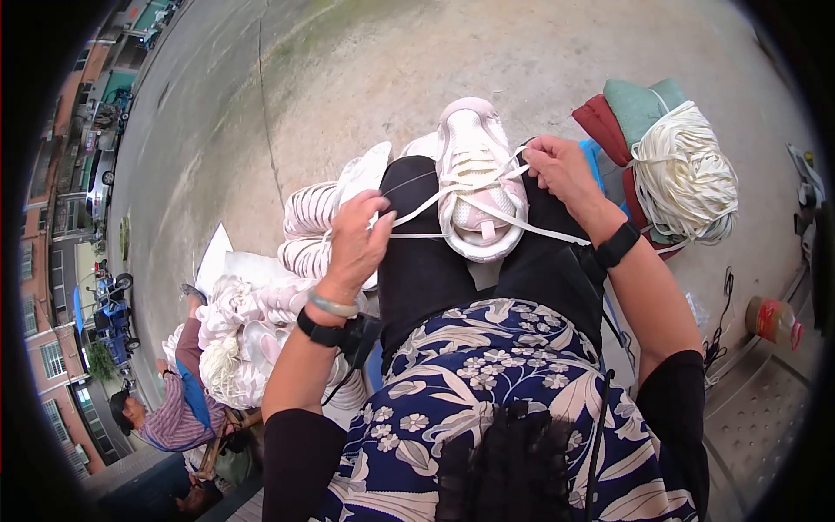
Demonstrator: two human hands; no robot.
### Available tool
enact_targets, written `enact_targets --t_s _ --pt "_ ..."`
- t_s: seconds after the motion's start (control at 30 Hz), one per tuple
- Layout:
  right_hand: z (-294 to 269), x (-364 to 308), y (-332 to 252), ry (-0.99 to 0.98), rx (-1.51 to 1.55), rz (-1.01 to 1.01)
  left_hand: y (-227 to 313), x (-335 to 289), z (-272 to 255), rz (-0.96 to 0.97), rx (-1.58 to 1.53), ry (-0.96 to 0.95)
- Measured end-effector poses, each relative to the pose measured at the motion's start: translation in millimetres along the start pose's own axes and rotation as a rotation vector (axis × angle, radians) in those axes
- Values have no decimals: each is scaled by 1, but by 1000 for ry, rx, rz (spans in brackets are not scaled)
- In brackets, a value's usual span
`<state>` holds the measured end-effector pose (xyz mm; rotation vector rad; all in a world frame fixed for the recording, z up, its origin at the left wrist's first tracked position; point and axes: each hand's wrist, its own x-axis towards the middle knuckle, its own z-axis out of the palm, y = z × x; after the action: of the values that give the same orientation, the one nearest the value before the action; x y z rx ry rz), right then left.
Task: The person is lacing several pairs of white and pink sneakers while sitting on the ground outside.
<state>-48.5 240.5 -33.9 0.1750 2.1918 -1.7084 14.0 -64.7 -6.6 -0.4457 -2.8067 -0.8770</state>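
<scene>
Across my lap lies a white and pale pink sneaker (484,183), its toe pointing away from me. White shoelace (417,210) runs through the upper eyelets and crosses loosely over the tongue. My left hand (358,233) is closed, left of the shoe, pinching one lace end that stretches from the shoe to its fingers. Beside the shoe's right edge, my right hand (561,170) pinches another part of the lace between thumb and fingertips. A loose lace end trails over my right thigh.
Stacked white and pink shoes (313,217) stand to my left, with a heap of more shoes (252,331) nearer. A large bundle of white laces (687,174) rests on red and green cloth rolls at right. A plastic bottle (774,322) is beyond. A seated person (178,409) works at far left.
</scene>
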Motion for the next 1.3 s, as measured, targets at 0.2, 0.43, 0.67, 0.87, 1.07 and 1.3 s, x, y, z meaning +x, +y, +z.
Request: enact_targets --t_s 0.2,0.43,0.67,0.87,1.07,1.3 --pt "0 -9 -21 -138 770 165 24 26 27 14 -132 -30" --pt "-3 -5 2 -222 644 66 35 34 42 94 -132 -31" --pt "4 -15 -9 -175 545 74 33 31 26 16 -407 -244" --pt "5 -16 0 -304 290 -126 38 10 -2 -78 -514 -444" --pt "11 -16 0 -307 302 -86 15 -28 -28 -266 -531 -672" --pt "10 -16 -3 -313 315 -64 27 -1 0 -336 -559 -275"
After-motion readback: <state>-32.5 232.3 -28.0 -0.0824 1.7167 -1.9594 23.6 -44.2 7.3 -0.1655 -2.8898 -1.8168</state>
